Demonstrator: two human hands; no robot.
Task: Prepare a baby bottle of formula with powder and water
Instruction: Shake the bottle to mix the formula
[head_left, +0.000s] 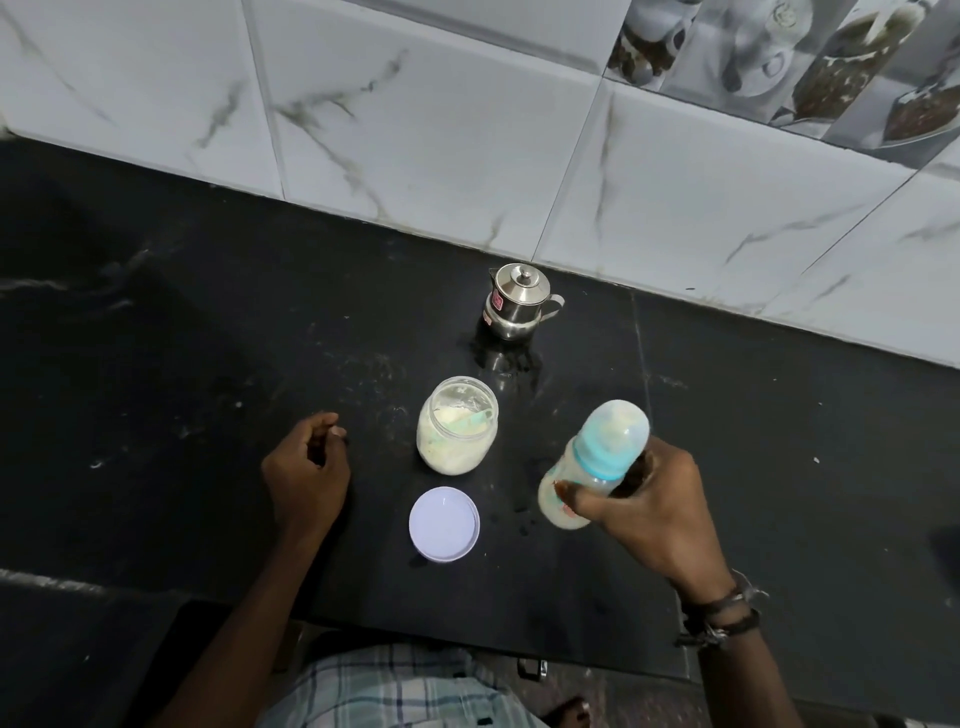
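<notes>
We hold the baby bottle (592, 462) in our right hand (649, 514), fingers wrapped around its lower body and the thumb across the front near the base. The bottle is tilted, its clear cap and blue collar leaning up and away from us toward the right, its base toward the lower left. Its body looks cloudy and pale, with milky liquid inside. Whether the base touches the bench (208, 338) we cannot tell; the hand covers that side. Dark bands (719, 616) circle the right wrist.

Our left hand (306, 473) rests on the dark bench with the fingers loosely curled inward and nothing in it, well to the left of the bottle.

Between the two hands stands the powder jar (457, 423), open and upright, with pale powder in its lower part and a light green scoop (470, 415) lying inside near the mouth. Just in front of the jar, nearer to us, its white lid (444, 524) lies flat on the bench, close to the jar but apart from it.

Farther back, near the marbled wall tiles (415, 130), a small steel pot (517, 302) with a knobbed lid and a side handle stands upright, well apart from the jar. A few small dark wet spots mark the bench between the lid and the bottle.

At the bottom edge we see checked cloth (395, 686).
</notes>
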